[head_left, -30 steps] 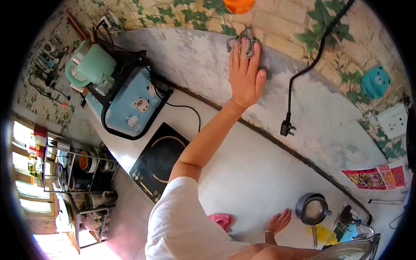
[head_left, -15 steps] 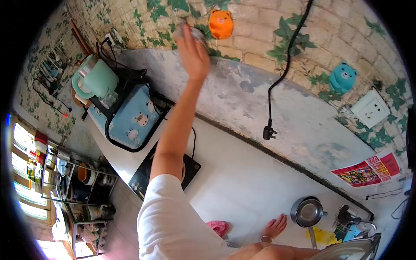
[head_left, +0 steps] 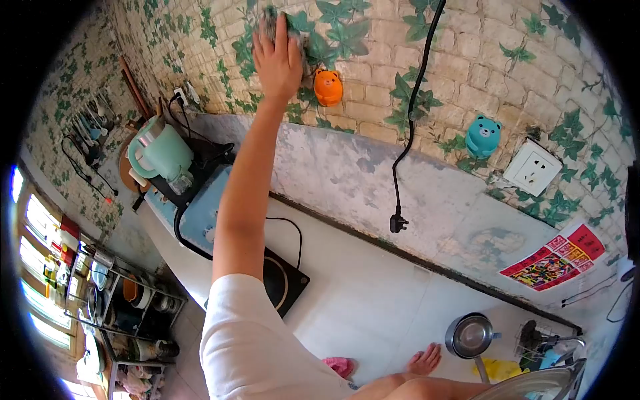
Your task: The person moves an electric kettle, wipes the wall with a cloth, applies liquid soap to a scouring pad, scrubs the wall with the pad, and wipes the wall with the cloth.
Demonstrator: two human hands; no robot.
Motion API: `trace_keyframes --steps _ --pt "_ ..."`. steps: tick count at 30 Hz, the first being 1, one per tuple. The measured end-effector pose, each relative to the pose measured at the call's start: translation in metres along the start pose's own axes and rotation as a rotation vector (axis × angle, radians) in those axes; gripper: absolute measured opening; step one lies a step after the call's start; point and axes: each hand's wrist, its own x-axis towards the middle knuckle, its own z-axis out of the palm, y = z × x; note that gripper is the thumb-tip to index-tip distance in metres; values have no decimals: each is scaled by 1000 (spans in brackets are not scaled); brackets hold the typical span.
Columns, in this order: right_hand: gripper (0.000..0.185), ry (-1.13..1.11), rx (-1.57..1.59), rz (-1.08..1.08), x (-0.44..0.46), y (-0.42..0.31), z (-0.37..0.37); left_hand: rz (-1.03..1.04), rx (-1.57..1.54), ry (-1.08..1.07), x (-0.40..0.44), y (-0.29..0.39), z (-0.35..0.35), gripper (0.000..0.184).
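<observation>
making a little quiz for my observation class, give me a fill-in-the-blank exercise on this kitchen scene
1. The raised hand pressing a grey cloth to the wall is the ____ one.
2. The bear-shaped ornament nearest the raised hand is ____.
3. The lower hand, beside the pan, is the ____ one.
4. The plug hanging in front of the wall is ____.

Missing words: left; orange; right; black
</observation>
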Motion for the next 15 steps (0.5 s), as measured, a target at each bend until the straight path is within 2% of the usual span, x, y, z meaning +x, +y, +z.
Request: trace_keyframes --steps 4,6,7,9,12,14,15 --pt "53 14 3 3 -2 0 1 -61 67 -71 60 82 10 60" --pt "52 46 -7 -19 -2 1 1 106 93 -24 49 121 11 58" --pt "52 19 21 -3 -1 1 0 109 86 -33 40 133 11 58" --pt "51 -16 46 25 1 -5 -14 243 -68 -32 14 150 12 52" --pt "51 -87 72 91 -3 -9 -22 228 -150 -128 -35 166 16 53" --pt "52 -14 28 17 0 -3 -11 245 -109 -150 -27 161 12 52" --pt "52 -13 28 29 -2 0 -11 320 -69 -167 -17 155 10 52"
